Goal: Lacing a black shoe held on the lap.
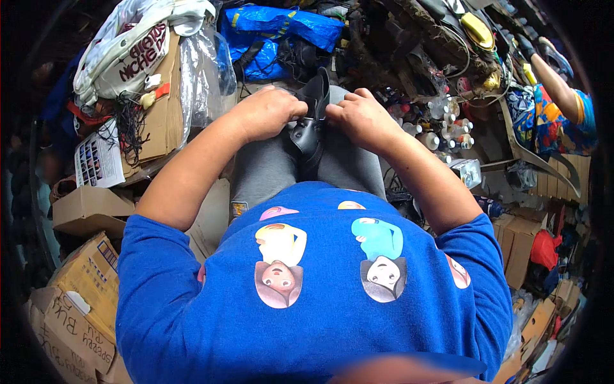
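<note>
A black leather piece that looks like a shoe upper (307,137) lies over my lap between my knees, its curved end standing up at the far side. My left hand (274,112) is closed, thumb and fingers pinching its left edge. On the other side, my right hand (366,120) pinches the right edge with curled fingers. The two hands are a short way apart, at about the same height. Fine details, such as any thread or small tool in the fingertips, are too small to make out.
Several small bottles (448,128) stand right of my knee. A blue bag (281,32) lies ahead. Cardboard boxes (89,211), a white cloth bag (137,54) and clear plastic (204,77) crowd the left. Another person's arm (553,80) shows at the far right.
</note>
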Demonstrator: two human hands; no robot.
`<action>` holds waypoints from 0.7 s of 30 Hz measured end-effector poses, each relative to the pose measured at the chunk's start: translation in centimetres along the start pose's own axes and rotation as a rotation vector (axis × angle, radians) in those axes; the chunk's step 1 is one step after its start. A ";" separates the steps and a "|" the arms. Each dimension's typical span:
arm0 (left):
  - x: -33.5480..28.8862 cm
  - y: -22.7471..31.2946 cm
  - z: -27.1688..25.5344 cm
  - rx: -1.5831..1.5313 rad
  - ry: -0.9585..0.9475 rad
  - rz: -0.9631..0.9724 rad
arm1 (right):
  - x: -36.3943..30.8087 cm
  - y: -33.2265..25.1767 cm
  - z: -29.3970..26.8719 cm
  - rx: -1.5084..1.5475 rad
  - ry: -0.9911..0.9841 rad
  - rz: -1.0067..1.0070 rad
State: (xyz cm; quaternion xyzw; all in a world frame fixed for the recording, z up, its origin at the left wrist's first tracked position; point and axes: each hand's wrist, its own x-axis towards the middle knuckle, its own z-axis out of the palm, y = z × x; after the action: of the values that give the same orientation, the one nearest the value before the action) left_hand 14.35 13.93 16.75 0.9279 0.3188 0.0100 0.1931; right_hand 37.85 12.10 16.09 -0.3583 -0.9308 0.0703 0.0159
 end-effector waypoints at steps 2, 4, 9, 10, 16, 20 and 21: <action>-1.2 -0.4 -0.4 -0.021 0.011 0.008 | -0.2 0.5 0.4 0.027 0.065 -0.044; -2.8 -1.0 -0.7 0.068 0.078 0.042 | -0.8 1.5 0.7 0.002 0.082 -0.050; -11.8 -5.4 -4.6 0.097 0.139 -0.345 | -9.1 7.6 1.1 0.087 0.025 0.325; -13.7 -6.4 -4.9 -0.085 0.230 -0.398 | -10.2 8.3 0.6 0.260 -0.001 0.491; -9.2 -2.3 -9.6 -0.948 0.577 -0.143 | -4.6 6.8 -1.7 1.915 0.709 0.289; -4.9 3.4 -9.5 -1.402 0.365 0.145 | -1.6 2.4 -4.3 2.327 0.412 -0.119; -5.0 4.2 -9.5 -1.666 0.162 0.156 | -2.2 2.7 -4.0 2.167 0.319 -0.136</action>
State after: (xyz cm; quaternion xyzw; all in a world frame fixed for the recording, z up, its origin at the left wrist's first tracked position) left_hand 11.46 11.28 27.58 0.4978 0.1549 0.3221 0.7902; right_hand 41.57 13.07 19.71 -0.1070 -0.3803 0.8028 0.4465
